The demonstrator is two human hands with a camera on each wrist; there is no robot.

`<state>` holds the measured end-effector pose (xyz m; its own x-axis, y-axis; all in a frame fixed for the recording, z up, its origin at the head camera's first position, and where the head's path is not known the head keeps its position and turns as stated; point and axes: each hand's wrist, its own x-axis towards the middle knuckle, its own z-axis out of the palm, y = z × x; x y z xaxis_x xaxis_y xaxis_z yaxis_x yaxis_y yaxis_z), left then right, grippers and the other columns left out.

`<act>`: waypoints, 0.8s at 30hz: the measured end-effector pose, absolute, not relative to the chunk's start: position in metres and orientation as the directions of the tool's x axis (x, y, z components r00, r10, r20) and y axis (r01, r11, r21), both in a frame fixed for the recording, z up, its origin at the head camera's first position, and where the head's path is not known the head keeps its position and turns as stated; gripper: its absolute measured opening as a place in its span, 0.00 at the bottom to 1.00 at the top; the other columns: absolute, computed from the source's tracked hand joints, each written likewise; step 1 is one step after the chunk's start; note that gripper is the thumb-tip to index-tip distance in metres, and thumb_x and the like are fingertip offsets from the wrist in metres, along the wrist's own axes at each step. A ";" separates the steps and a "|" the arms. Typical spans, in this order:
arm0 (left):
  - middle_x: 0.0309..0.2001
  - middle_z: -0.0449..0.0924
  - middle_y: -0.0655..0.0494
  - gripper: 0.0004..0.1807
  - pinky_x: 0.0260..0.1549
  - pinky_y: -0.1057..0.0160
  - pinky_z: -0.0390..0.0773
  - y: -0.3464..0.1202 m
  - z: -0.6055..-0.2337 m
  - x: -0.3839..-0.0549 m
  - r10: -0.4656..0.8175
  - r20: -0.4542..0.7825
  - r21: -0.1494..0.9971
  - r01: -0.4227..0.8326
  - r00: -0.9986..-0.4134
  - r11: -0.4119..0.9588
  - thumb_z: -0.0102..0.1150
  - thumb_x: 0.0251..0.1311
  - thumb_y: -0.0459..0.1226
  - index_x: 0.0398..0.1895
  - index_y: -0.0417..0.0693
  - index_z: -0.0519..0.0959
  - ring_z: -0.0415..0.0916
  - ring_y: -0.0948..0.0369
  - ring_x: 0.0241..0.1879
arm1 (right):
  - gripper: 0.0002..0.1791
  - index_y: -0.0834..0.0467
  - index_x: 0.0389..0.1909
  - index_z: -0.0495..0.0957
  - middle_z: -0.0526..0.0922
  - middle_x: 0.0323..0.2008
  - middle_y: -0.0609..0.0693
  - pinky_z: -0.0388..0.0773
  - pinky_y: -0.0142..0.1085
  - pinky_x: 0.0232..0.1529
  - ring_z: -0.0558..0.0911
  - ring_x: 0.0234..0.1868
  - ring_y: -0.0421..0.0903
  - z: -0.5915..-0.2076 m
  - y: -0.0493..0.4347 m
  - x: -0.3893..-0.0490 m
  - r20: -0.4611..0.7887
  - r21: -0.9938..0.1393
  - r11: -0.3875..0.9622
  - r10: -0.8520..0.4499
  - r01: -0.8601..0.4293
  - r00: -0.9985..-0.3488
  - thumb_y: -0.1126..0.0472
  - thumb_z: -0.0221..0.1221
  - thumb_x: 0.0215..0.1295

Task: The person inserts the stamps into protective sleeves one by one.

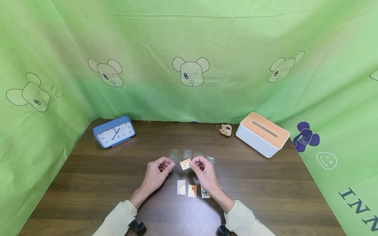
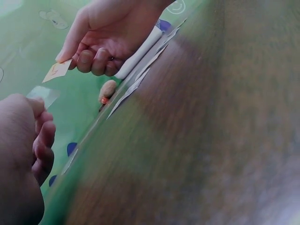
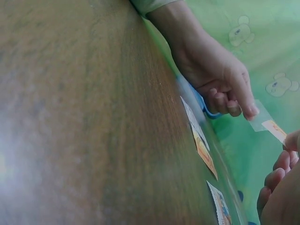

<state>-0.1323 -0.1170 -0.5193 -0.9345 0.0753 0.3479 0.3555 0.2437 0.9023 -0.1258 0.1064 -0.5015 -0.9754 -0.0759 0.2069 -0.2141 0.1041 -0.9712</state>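
My left hand (image 1: pixel 157 172) pinches a small clear plastic sleeve (image 2: pixel 44 95) between thumb and forefinger. Across from it, my right hand (image 1: pixel 205 173) pinches a small orange-and-white stamp (image 1: pixel 185 164) by one edge. In the right wrist view the stamp (image 3: pixel 273 129) overlaps the sleeve (image 3: pixel 260 112); whether it is inside cannot be told. Below the hands lie a pale stamp (image 1: pixel 181 187), an orange stamp (image 1: pixel 192 190) and a bluish stamp (image 1: pixel 205 193), the last partly hidden by my right wrist. More clear sleeves (image 1: pixel 187 154) lie beyond the hands.
A blue clock (image 1: pixel 114 132) stands at the back left of the wooden table (image 1: pixel 88 183). Toward the back right are a small beige pouch (image 1: pixel 225 129) and a white tissue box (image 1: pixel 260 141) with a wooden lid. Green printed cloth (image 1: pixel 189 36) hangs around the table.
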 end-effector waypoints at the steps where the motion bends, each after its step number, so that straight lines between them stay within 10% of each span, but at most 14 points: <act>1: 0.25 0.83 0.57 0.03 0.22 0.72 0.74 -0.116 -0.519 -0.132 0.061 0.345 0.905 0.350 -0.936 0.244 0.74 0.68 0.28 0.36 0.42 0.88 0.74 0.71 0.22 | 0.05 0.68 0.38 0.82 0.78 0.30 0.47 0.70 0.28 0.35 0.73 0.30 0.37 -0.502 0.106 -0.126 0.206 -0.971 0.107 -0.074 -0.214 -0.976 0.70 0.65 0.75; 24: 0.23 0.78 0.61 0.10 0.23 0.74 0.67 -0.106 -0.517 -0.125 -0.039 0.276 0.950 0.266 -0.960 0.160 0.73 0.68 0.28 0.27 0.40 0.85 0.68 0.72 0.22 | 0.05 0.65 0.38 0.82 0.77 0.27 0.44 0.70 0.31 0.31 0.73 0.28 0.37 -0.510 0.107 -0.128 0.306 -0.941 0.148 -0.006 -0.304 -0.952 0.68 0.62 0.76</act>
